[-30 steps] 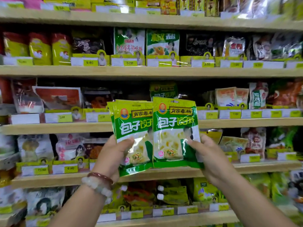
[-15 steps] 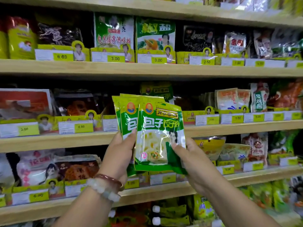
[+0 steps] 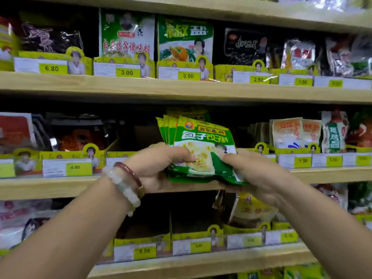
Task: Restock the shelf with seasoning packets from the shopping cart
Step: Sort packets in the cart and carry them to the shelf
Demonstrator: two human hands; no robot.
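Both hands grasp a fanned stack of green packets [image 3: 201, 150] in front of the middle shelf [image 3: 60, 186]: left hand [image 3: 159, 166] curls round its left edge, right hand [image 3: 253, 174] pinches its lower right corner

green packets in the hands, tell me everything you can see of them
The green packets are a fanned stack of glossy plastic pouches, at least four by their staggered top edges. The front one shows a round logo, a yellow band, white characters and a pale food picture. They stand tilted, tops leaning toward the middle shelf. The left hand and right hand grip their crumpled lower ends.
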